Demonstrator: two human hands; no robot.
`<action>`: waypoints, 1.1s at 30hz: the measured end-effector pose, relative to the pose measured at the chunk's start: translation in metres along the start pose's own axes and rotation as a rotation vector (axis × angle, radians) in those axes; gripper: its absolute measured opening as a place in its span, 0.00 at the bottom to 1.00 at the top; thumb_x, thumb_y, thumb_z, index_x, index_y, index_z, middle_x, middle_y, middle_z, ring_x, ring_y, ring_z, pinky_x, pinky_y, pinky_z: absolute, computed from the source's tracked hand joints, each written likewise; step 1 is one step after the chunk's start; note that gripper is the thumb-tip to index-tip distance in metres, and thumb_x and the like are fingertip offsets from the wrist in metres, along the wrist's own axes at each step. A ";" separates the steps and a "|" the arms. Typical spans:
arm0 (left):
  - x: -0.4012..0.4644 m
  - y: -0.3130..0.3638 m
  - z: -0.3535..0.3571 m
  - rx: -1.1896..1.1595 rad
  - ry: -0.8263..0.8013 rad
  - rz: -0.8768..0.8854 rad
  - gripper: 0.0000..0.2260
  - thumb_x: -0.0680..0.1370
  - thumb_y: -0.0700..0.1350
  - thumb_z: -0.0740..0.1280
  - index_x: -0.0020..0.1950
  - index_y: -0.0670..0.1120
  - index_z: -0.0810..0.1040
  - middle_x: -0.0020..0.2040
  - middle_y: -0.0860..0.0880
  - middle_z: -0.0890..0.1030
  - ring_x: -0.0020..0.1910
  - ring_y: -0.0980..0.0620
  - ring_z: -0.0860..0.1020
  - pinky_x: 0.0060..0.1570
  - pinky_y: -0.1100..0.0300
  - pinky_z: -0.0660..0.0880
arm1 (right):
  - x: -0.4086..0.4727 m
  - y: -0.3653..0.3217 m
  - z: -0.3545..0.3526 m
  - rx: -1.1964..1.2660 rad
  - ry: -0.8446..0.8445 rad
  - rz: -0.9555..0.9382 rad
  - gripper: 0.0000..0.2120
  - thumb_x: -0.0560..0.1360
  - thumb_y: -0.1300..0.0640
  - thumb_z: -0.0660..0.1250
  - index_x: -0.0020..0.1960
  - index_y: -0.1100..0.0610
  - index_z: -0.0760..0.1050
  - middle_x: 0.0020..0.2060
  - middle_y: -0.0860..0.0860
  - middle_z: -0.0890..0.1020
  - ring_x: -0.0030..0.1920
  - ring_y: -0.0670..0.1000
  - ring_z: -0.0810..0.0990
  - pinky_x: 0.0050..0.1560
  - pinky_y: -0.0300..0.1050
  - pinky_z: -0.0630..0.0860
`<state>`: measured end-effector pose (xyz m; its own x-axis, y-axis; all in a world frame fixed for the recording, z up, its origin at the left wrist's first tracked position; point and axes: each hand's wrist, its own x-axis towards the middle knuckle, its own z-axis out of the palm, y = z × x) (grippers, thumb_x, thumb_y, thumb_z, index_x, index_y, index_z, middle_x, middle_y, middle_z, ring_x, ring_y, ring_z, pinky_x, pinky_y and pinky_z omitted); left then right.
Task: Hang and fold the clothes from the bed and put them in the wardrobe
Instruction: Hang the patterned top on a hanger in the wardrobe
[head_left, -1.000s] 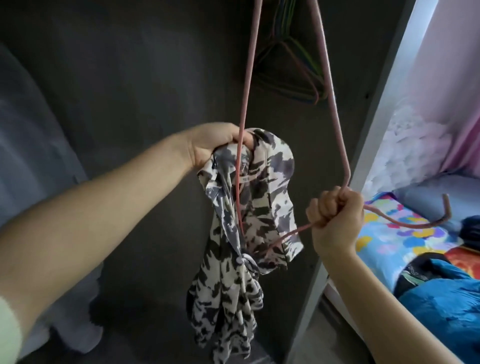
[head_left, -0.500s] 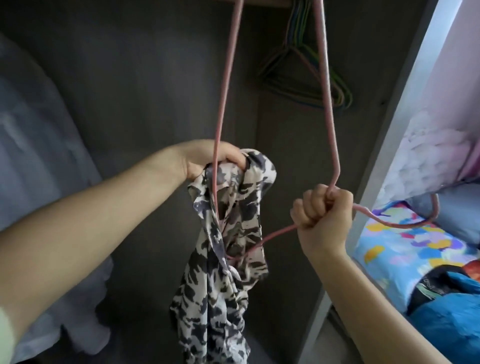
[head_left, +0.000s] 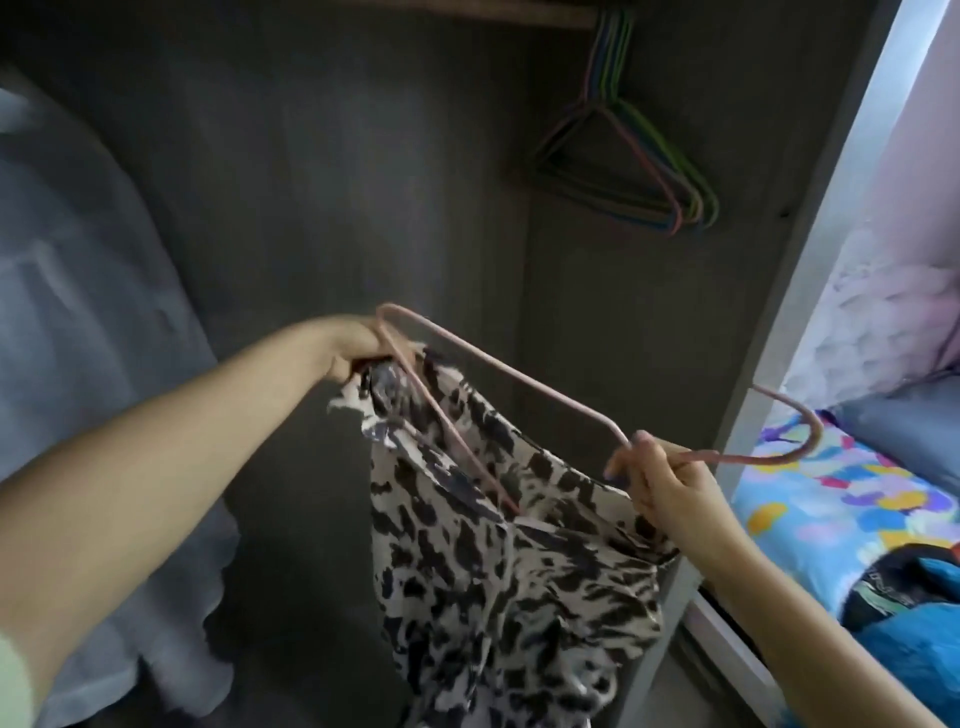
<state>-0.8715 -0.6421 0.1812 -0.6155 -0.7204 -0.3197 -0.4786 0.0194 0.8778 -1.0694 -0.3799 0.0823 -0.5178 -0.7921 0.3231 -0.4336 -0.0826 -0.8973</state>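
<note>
We found almost nothing to read. The only lettering sat on the dark garment (head_left: 883, 584) lying on the bed at the lower right, a pale printed strip along a fold, and it was too small and blurred for us to make out a single letter. We saw no label, brand, number or sign anywhere else that we could read.
</note>
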 end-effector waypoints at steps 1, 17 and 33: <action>0.007 -0.012 0.001 -0.007 0.015 -0.039 0.13 0.76 0.31 0.61 0.38 0.42 0.82 0.30 0.44 0.81 0.26 0.50 0.80 0.31 0.54 0.80 | 0.000 -0.004 -0.004 -0.094 -0.040 -0.016 0.24 0.83 0.50 0.51 0.34 0.50 0.79 0.20 0.45 0.67 0.23 0.44 0.64 0.26 0.35 0.62; 0.062 -0.072 0.084 -0.317 0.346 0.025 0.09 0.72 0.30 0.64 0.46 0.40 0.79 0.35 0.43 0.77 0.29 0.48 0.76 0.28 0.61 0.73 | 0.003 -0.058 -0.042 -0.646 -0.320 0.249 0.27 0.81 0.47 0.51 0.30 0.53 0.77 0.27 0.52 0.72 0.24 0.48 0.69 0.29 0.38 0.69; 0.001 -0.032 0.099 0.334 -0.290 0.437 0.16 0.75 0.47 0.71 0.61 0.54 0.74 0.52 0.49 0.80 0.50 0.53 0.78 0.55 0.58 0.75 | 0.013 -0.045 -0.035 -0.567 -0.308 0.312 0.21 0.80 0.45 0.58 0.33 0.55 0.75 0.26 0.52 0.71 0.25 0.48 0.68 0.27 0.38 0.64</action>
<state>-0.9185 -0.5747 0.1175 -0.9214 -0.3799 -0.0811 -0.2851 0.5193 0.8057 -1.0825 -0.3653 0.1371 -0.4848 -0.8692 -0.0975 -0.6591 0.4363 -0.6126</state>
